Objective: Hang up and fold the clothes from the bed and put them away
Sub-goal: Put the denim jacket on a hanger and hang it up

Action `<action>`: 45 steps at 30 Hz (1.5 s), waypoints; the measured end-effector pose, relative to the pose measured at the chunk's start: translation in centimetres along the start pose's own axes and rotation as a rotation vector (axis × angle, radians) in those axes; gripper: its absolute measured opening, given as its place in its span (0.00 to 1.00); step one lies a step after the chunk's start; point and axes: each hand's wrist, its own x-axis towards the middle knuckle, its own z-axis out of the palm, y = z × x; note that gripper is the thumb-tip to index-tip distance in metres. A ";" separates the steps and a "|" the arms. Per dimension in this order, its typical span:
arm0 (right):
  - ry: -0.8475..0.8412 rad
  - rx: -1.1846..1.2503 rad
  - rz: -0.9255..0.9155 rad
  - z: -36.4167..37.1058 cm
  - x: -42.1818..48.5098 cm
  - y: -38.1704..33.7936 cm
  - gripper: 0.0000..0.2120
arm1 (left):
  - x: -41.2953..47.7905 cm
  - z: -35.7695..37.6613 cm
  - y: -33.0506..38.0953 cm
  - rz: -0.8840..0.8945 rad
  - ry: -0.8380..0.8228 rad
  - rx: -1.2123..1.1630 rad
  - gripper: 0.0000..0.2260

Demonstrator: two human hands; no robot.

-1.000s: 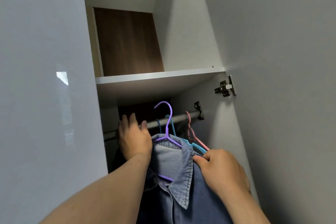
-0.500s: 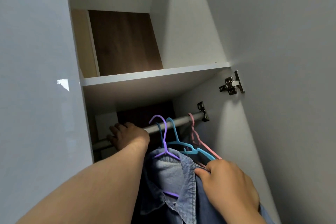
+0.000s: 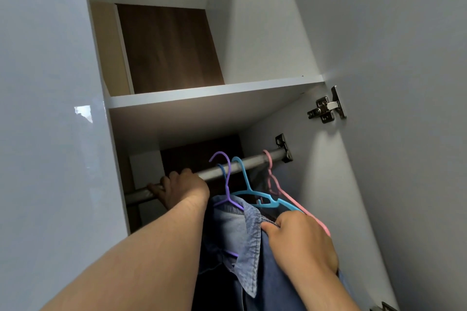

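My left hand (image 3: 178, 188) grips the grey metal wardrobe rail (image 3: 252, 161), fingers curled over it. My right hand (image 3: 302, 242) pinches the blue denim shirt (image 3: 233, 231) beside its collar. The shirt sits on a purple plastic hanger (image 3: 227, 177), hook up at the rail, just left of a light-blue plastic hanger (image 3: 255, 195) and a pink plastic hanger (image 3: 274, 184).

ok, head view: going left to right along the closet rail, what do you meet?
Left hand gripping the grey metal rail → purple plastic hanger → light blue plastic hanger → pink plastic hanger → dark metal rail bracket on the side wall.
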 end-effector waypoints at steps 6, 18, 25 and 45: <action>-0.085 0.059 0.044 0.3 1.3 -2.5 0.14 | -0.1 0.2 -0.1 0.007 0.024 -0.021 0.10; -0.306 0.247 -0.014 3.8 3.3 -1.1 0.04 | 0.0 -0.2 0.4 -0.003 0.001 0.039 0.14; -0.491 0.592 -0.038 5.0 1.3 1.3 0.16 | 0.3 -0.1 0.2 0.017 0.000 0.027 0.14; -0.572 0.942 0.023 4.9 -1.0 3.3 0.18 | 0.9 0.6 0.4 -0.034 0.017 0.050 0.17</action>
